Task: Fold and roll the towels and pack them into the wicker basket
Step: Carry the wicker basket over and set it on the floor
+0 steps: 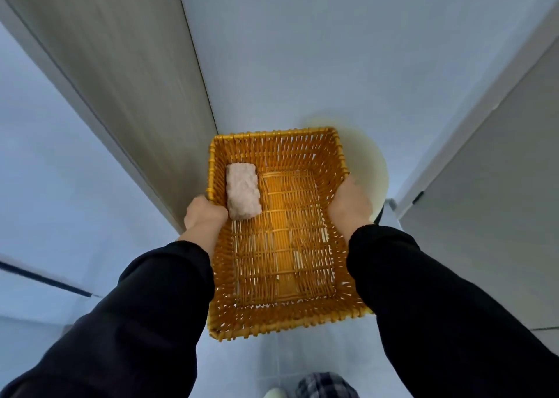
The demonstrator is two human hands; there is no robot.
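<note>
While left hand (205,214) and right hand (349,204) clasp wicker basket (281,322), towel roll (243,190) beside left.

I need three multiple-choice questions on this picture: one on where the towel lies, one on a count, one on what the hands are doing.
1. Where in the wicker basket does the rolled towel lie?
A. by the left wall
B. in the middle
C. by the right wall

2. How many towels are in the basket?
A. none
B. one
C. three

3. What do the left hand and the right hand do?
A. hang free
B. fold a towel
C. grip the basket's sides

Answers: 1 A, it lies along the left wall; 2 B, elsewhere only bare wicker shows; 3 C, each hand grips one side.
</note>
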